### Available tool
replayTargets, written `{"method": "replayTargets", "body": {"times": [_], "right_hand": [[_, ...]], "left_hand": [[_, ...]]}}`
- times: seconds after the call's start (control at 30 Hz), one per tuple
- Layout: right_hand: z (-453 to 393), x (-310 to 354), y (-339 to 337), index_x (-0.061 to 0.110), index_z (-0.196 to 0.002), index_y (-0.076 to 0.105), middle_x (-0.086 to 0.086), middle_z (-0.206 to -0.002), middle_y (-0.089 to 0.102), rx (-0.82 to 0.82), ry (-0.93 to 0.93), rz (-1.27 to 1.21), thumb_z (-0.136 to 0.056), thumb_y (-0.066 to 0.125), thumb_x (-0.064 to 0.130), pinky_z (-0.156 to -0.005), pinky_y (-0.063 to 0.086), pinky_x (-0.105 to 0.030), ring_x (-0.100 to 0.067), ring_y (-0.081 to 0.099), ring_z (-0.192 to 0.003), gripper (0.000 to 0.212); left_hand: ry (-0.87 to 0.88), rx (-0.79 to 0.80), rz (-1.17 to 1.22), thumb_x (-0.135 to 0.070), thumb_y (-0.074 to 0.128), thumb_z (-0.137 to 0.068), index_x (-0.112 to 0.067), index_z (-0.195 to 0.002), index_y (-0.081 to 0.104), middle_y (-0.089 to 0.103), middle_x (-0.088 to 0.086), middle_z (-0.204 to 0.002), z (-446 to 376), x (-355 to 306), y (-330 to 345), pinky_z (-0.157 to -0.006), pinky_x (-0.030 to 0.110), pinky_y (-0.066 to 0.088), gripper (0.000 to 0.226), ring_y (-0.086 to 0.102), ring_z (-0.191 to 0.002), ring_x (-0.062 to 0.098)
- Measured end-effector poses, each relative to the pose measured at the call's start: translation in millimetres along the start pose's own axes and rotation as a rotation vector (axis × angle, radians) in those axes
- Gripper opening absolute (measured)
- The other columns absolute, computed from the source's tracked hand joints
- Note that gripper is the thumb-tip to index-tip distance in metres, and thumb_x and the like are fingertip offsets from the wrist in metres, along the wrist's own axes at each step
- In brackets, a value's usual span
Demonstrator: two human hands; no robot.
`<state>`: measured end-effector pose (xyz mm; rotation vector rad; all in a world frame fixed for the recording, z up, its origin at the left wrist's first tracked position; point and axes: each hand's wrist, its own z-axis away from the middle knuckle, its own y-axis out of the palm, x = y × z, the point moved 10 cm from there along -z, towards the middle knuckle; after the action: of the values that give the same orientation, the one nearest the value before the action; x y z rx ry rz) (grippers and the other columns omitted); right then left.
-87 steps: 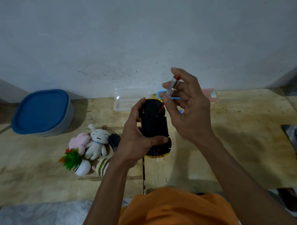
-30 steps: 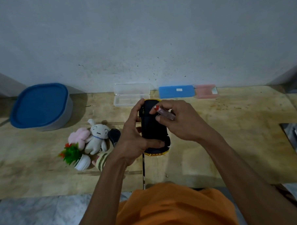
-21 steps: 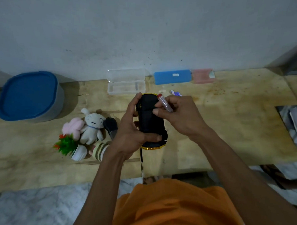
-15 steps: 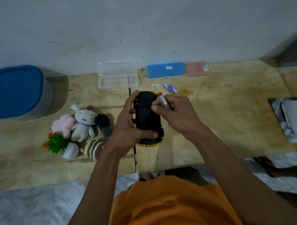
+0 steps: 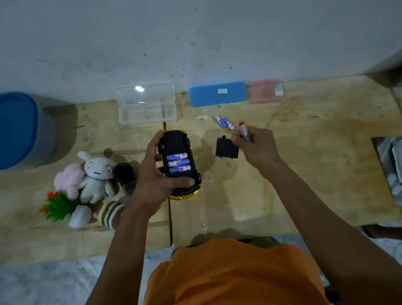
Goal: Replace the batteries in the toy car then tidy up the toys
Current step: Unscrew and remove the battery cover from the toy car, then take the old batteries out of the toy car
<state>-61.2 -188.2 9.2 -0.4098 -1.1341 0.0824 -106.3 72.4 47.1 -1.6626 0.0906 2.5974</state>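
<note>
My left hand (image 5: 154,177) grips a yellow toy car (image 5: 179,162) turned belly-up above the wooden table. Its battery bay is open and shows three blue batteries (image 5: 178,163) side by side. My right hand (image 5: 255,147) is off to the right of the car, holding a small clear screwdriver with a red cap (image 5: 244,131) and pinching the black battery cover (image 5: 226,147) at its edge. Two loose blue batteries (image 5: 224,122) lie on the table just beyond that hand.
An open clear plastic case (image 5: 146,104), a blue case (image 5: 217,94) and a pink case (image 5: 265,90) line the wall. A blue-lidded tub (image 5: 12,130) stands far left. Plush toys (image 5: 90,175), a small potted plant (image 5: 62,206) and a dark toy (image 5: 125,176) crowd the left.
The battery cover has come off the car and moved right with my right hand. The three batteries in the bay are now exposed. My left hand keeps hold of the car.
</note>
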Motion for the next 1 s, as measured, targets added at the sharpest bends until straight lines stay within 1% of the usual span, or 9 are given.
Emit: {"method": "replayTargets", "body": {"times": [0.07,0.23,0.33,0.47,0.6,0.77,0.83,0.9,1.0], "right_hand": [[-12,-30,18,0.017,-0.075,0.072,0.000,-0.080,0.070,0.054,0.050,0.113,-0.084,0.073,0.007,-0.073,0.047,-0.025,-0.011,0.064,-0.080,0.013],[-29,-78,45,0.002,-0.087,0.075,-0.012,-0.097,0.075,0.104,0.088,0.283,-0.086,0.069,0.008,-0.062,0.036,-0.015,-0.022,0.068,-0.090,0.008],[-32,-92,50,0.010,-0.097,0.076,-0.008,-0.101,0.074,0.132,0.110,0.316,-0.088,0.070,0.011,-0.073,0.040,-0.017,-0.023,0.068,-0.098,0.011],[-32,-93,54,0.009,-0.097,0.075,-0.010,-0.097,0.073,0.146,0.049,0.364,-0.088,0.071,0.013,-0.066,0.034,-0.018,-0.026,0.066,-0.093,0.010],[-30,-93,53,0.008,-0.098,0.074,-0.010,-0.097,0.071,0.138,0.040,0.356,-0.089,0.070,0.013,-0.066,0.035,-0.021,-0.025,0.064,-0.089,0.011],[-20,-82,44,0.003,-0.084,0.063,-0.009,-0.081,0.059,0.090,0.005,0.323,-0.094,0.059,0.015,-0.060,0.036,-0.017,-0.023,0.054,-0.074,0.017],[-15,-92,33,0.004,-0.090,0.063,-0.012,-0.088,0.054,0.062,0.033,0.363,-0.098,0.053,0.020,-0.062,0.033,-0.018,-0.021,0.049,-0.077,0.020],[-8,-103,22,0.002,-0.095,0.066,-0.018,-0.090,0.056,0.022,0.048,0.415,-0.096,0.053,0.014,-0.059,0.029,-0.018,-0.023,0.047,-0.077,0.017],[2,-110,12,0.006,-0.099,0.071,-0.019,-0.089,0.066,-0.034,0.055,0.468,-0.088,0.059,0.009,-0.062,0.028,-0.024,-0.032,0.057,-0.089,0.017]], "left_hand": [[-0.014,-0.021,-0.012,0.026,0.081,-0.058,-0.035,-0.153,0.033,0.051,-0.001,-0.131,-7,0,1,-0.064,0.022,0.059,0.122,0.070,-0.088,0.001],[-0.059,-0.069,-0.015,0.025,0.082,-0.056,-0.037,-0.152,0.033,0.051,0.002,-0.131,-17,9,2,-0.070,0.027,0.060,0.125,0.071,-0.093,0.008],[-0.088,-0.069,-0.017,0.026,0.081,-0.056,-0.035,-0.153,0.033,0.051,0.004,-0.131,-21,16,6,-0.069,0.026,0.060,0.124,0.071,-0.093,0.009],[-0.110,-0.065,-0.006,0.027,0.080,-0.057,-0.035,-0.153,0.032,0.051,0.003,-0.130,-21,21,11,-0.069,0.027,0.060,0.124,0.072,-0.094,0.011],[-0.117,-0.070,-0.002,0.027,0.079,-0.057,-0.034,-0.153,0.031,0.049,0.008,-0.131,-21,22,12,-0.068,0.026,0.060,0.124,0.072,-0.091,0.010],[-0.110,-0.068,-0.007,0.026,0.081,-0.055,-0.035,-0.152,0.033,0.049,0.004,-0.130,-19,23,11,-0.070,0.029,0.061,0.124,0.072,-0.092,0.011],[-0.106,-0.068,-0.011,0.025,0.082,-0.055,-0.037,-0.151,0.034,0.050,0.003,-0.129,-18,24,8,-0.071,0.031,0.061,0.124,0.071,-0.095,0.013],[-0.106,-0.067,-0.005,0.025,0.082,-0.055,-0.037,-0.151,0.034,0.051,0.002,-0.128,-17,26,7,-0.070,0.030,0.061,0.124,0.071,-0.094,0.013],[-0.110,-0.051,0.019,0.027,0.080,-0.056,-0.035,-0.151,0.034,0.050,0.002,-0.128,-14,27,10,-0.068,0.029,0.061,0.123,0.072,-0.093,0.013]]}}
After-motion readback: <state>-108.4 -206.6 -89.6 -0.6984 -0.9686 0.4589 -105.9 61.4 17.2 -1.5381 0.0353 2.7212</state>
